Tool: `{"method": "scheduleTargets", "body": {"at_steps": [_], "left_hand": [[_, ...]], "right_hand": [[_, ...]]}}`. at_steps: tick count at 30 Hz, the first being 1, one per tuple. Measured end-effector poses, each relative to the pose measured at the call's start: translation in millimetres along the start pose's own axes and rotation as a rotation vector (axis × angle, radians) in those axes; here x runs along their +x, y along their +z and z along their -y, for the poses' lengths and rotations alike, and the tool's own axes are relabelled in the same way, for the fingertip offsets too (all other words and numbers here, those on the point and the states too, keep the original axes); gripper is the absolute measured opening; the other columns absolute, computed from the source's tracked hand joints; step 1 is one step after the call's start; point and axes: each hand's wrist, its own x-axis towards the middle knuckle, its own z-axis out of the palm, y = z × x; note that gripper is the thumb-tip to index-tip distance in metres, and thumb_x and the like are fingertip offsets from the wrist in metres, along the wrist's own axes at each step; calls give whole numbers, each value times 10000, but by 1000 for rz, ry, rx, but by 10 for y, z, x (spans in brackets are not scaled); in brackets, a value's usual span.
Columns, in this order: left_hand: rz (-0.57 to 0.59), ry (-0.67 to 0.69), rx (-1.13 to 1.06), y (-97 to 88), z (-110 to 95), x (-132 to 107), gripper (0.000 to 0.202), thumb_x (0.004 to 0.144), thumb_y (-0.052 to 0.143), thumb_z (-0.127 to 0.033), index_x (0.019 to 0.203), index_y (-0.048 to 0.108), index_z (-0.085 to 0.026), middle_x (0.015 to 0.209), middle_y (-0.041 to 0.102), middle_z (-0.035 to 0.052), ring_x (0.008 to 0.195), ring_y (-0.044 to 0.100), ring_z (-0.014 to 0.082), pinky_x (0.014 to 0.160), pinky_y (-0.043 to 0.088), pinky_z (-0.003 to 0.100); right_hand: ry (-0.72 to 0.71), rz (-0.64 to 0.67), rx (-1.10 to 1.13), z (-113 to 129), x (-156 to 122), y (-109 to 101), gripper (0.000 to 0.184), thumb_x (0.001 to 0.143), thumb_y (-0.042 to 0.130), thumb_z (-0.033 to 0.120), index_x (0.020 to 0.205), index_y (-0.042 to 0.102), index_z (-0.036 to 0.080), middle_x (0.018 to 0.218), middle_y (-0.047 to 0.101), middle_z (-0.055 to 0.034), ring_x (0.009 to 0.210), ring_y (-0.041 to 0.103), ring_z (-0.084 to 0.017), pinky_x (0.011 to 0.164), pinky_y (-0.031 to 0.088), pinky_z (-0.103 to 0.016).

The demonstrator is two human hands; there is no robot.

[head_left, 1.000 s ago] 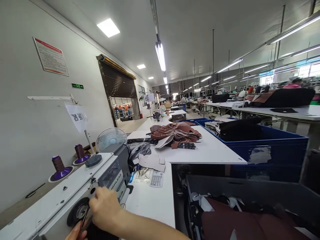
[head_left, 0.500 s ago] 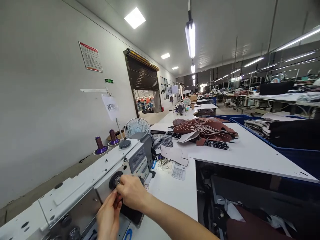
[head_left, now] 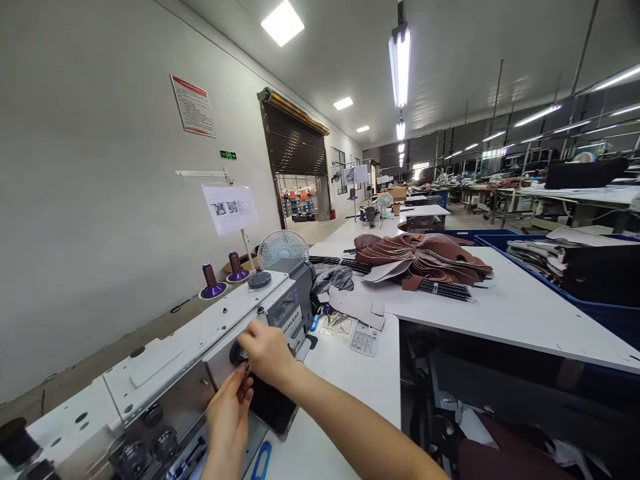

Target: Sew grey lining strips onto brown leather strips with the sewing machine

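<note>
Reaching across the front of the white sewing machine, the right hand rests against a round black dial on the machine's face, just left of the maker's nameplate. Its fingers are curled close together over the dial's right edge, but the back of the hand hides whether they actually pinch it. The left hand comes up from below with its fingers bunched and pointing upward, the tips touching the underside of the right hand; whether anything lies between them I cannot tell.

The dial looks like a small, hard, smooth knob fixed to the heavy casting, so it probably turns in place rather than lifts, and the rim is the likely place to take it, between thumb and fingertips.

Two purple thread spools and a small fan stand behind the machine. A grey keypad lies on the white table, blue scissor handles sit near the left wrist, and brown leather pieces are heaped on the next table
</note>
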Motion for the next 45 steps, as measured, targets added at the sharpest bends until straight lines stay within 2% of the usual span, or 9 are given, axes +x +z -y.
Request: {"method": "scheduleTargets", "body": {"at_steps": [3, 9, 14, 20, 26, 32, 37, 42, 45], "left_hand": [[-19, -115, -70, 18, -32, -32, 94, 779, 640, -20, 790, 705, -87, 718, 699, 38, 487, 576, 55, 417, 442, 138], [-32, -140, -130, 39, -60, -72, 114, 776, 633, -11, 773, 704, -100, 660, 675, 13, 493, 576, 56, 432, 443, 135], [-30, -153, -103, 40, -81, -88, 104, 770, 648, -16, 776, 711, -97, 729, 704, 34, 489, 572, 51, 430, 438, 141], [-30, -123, -133, 36, -59, -88, 140, 758, 636, 11, 759, 713, -106, 674, 695, 27, 507, 586, 68, 451, 441, 150], [-7, -135, -127, 45, -88, -121, 93, 745, 666, -14, 761, 724, -85, 711, 714, 58, 488, 568, 61, 439, 418, 156], [-25, -116, -141, 39, -58, -97, 94, 731, 673, -25, 756, 725, -99, 646, 684, 32, 522, 582, 73, 474, 415, 165], [-29, -128, -123, 42, -72, -106, 90, 689, 709, -22, 741, 723, -94, 707, 708, 57, 485, 561, 64, 450, 412, 170], [-33, -113, -142, 40, -62, -110, 88, 702, 692, -20, 739, 713, -96, 652, 678, 34, 506, 575, 73, 447, 430, 157], [-33, -111, -141, 37, -62, -110, 77, 715, 688, -38, 754, 719, -97, 661, 680, 33, 515, 573, 76, 432, 430, 148]], "right_hand": [[132, -30, -39, -48, -37, 20, 124, 907, 535, 123, 821, 623, 133, 824, 551, -78, 708, 490, -178, 520, 331, -248], [-27, -13, 12, 12, -119, -2, 116, 875, 638, 219, 765, 616, 188, 789, 537, -18, 705, 484, -146, 518, 311, -227], [135, -61, -39, -53, -31, -10, 117, 899, 544, 100, 819, 618, 142, 849, 549, -81, 769, 495, -184, 547, 328, -240], [-59, -25, 1, 5, -158, -25, 140, 884, 614, 190, 745, 601, 183, 787, 538, -23, 720, 481, -153, 527, 312, -232], [106, -62, -3, -73, -68, 15, 136, 912, 526, 90, 819, 614, 136, 840, 541, -80, 761, 479, -182, 567, 333, -246], [-95, -18, 74, 4, -144, 15, 150, 928, 563, 187, 785, 604, 174, 804, 517, -32, 746, 470, -154, 573, 337, -224], [53, -63, 27, -72, -104, 17, 126, 910, 535, 98, 816, 610, 134, 837, 526, -72, 742, 472, -170, 564, 321, -239], [-87, -46, 28, 15, -169, -17, 138, 892, 592, 165, 755, 601, 174, 777, 519, -29, 709, 467, -153, 543, 312, -233], [-42, -54, 13, -10, -44, -12, 129, 929, 553, 179, 815, 614, 184, 806, 520, -26, 710, 469, -150, 541, 313, -230]]}}
